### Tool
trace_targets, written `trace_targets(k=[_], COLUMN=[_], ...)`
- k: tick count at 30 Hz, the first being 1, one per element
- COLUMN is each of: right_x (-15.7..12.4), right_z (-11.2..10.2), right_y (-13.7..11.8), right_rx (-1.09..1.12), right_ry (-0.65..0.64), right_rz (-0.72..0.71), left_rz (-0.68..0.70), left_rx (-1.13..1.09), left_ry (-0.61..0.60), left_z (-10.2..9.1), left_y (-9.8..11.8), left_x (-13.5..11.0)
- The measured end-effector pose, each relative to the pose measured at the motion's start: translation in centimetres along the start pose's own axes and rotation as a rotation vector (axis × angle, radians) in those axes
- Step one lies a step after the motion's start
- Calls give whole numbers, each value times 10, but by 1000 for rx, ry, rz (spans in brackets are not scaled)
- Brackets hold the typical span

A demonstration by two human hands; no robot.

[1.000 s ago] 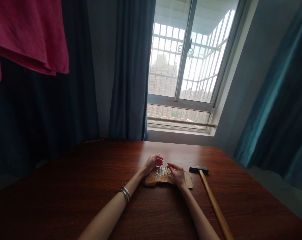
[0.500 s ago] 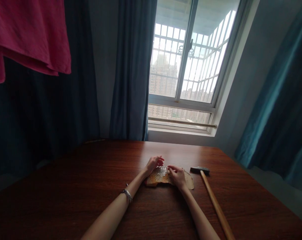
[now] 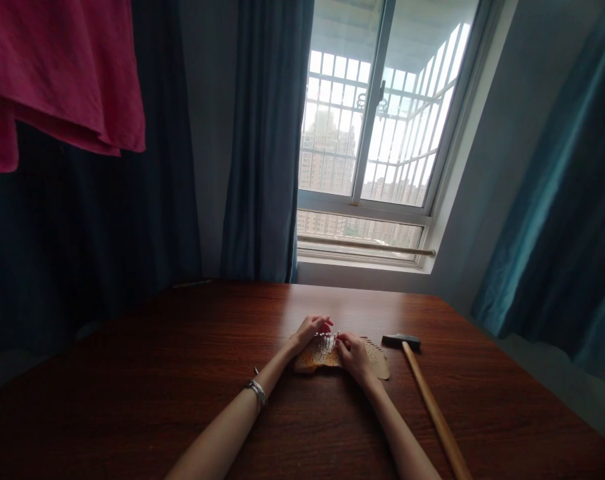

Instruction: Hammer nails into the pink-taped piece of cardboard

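Observation:
A light wooden board dotted with small holes lies on the dark wooden table, with a row of metal nails standing up in it. My left hand rests curled on the board's far left edge, touching it just behind the nails. My right hand lies over the board's middle, its fingers pinched at the right end of the nail row. Whether the pinch holds a nail is too small to see. A bracelet sits on my left wrist.
A hammer with a dark head and long wooden handle lies on the table right of the board, running toward me. Beyond the table are a barred window, blue curtains and a pink cloth hanging at upper left.
My right hand has moved left and closed from loosely open fingers into a pinch at the nails. My left hand has curled in slightly on the board's edge.

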State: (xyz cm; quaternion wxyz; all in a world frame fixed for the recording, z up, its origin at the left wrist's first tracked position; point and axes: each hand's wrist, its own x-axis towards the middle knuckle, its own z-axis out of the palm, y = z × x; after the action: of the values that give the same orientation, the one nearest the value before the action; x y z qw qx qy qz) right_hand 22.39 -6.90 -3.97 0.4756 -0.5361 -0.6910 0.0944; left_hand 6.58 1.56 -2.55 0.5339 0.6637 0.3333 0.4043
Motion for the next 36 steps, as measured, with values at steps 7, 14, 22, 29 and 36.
trace_targets(k=[7, 14, 22, 29, 36], right_x=[0, -2, -3, -4, -2], right_z=[1, 0, 0, 1, 4], right_y=[0, -1, -4, -3, 6], right_rx=[-38, -135, -181, -206, -212], right_ry=[-17, -42, -57, -54, -78], right_rz=[-3, -46, -51, -58, -11], left_rz=[-1, 14, 118, 162, 159], left_rx=[-11, 11, 290, 379, 468], left_ry=[-17, -63, -212, -220, -161], left_z=[-1, 1, -1, 0, 14], left_y=[-1, 19, 22, 18, 20], left_x=[1, -12, -15, -13, -11])
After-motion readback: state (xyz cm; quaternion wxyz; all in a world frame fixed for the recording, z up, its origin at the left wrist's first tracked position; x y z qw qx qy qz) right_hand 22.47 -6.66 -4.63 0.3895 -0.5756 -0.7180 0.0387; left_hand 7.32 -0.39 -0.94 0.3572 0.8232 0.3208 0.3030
